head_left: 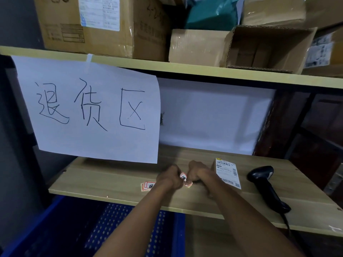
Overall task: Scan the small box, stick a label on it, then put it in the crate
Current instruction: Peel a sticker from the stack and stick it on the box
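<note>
So around you: a big white paper sign [89,108] with handwritten characters hangs off the upper shelf edge [185,68] on the left half of the frame, and its bottom edge dangles just behind your hands. Above that shelf it's all cardboard boxes [104,25], one lying open on its side [267,47] at upper right. On the wooden shelf [115,180] you're working at, a black handheld scanner [263,180] lies at the right, cord trailing off the front edge. A little pile of red-bordered stickers [147,186] sits just left of your left wrist.

Room-wise, the shelf's left part is bare wood, and there's open board between the box and the scanner. The front edge runs diagonally under your forearms, and the blue perforated crate [104,219] sits below it at lower left, with nothing visible inside.

The small box [227,173] lies right of centre, just beside your right hand [198,172], white shipping label with barcodes facing up, brown cardboard side showing.

Your left hand [168,178] and right hand are fisted close together, both pinching a small red-and-white label [184,179] between them, fingertips clamped on it
</note>
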